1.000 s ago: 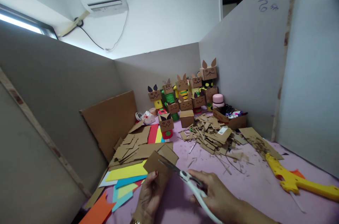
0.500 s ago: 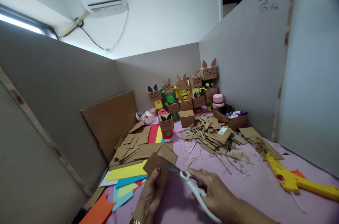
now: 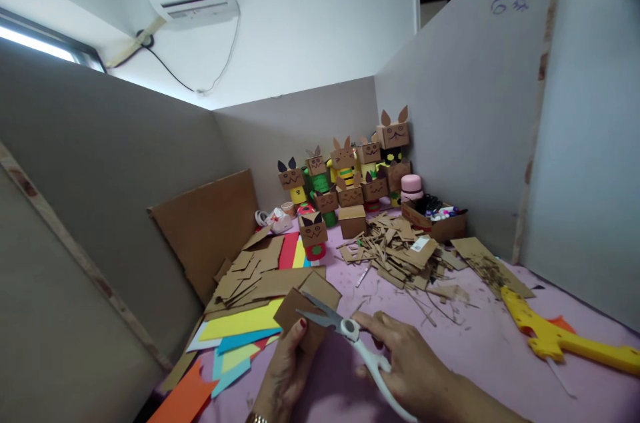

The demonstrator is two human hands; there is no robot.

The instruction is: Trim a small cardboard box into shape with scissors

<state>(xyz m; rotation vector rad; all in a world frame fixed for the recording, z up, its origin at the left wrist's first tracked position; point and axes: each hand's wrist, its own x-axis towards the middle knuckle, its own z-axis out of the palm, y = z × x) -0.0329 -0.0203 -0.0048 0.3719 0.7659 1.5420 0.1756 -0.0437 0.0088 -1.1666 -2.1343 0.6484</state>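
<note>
The blades of the white-handled scissors (image 3: 349, 328) are now spread apart, whereas a moment ago they were held together over the cardboard piece (image 3: 289, 312). The cutting is thus judged to be between bites, with the blades readied around the material rather than clamped on it; whether any cardboard lies between them cannot be told. The scissors' handles are gripped by the right hand (image 3: 400, 356), lower right of centre. The cardboard piece, at lower centre, is pinched by the left hand (image 3: 287, 363), its thumb (image 3: 294, 338) pressed on the near face just beside the lower blade tip, where a nick could be risked.

On the pink worktop (image 3: 480, 336), coloured paper strips (image 3: 245, 323) are spread at lower left, below stacked cardboard cuttings (image 3: 253, 273). A heap of cardboard scraps (image 3: 400, 253) is piled right of centre, and a yellow glue gun (image 3: 545, 340) is laid at lower right. Box-headed figures (image 3: 350, 193) are grouped at upper centre. The scissors' path is not blocked by any of these.
</note>
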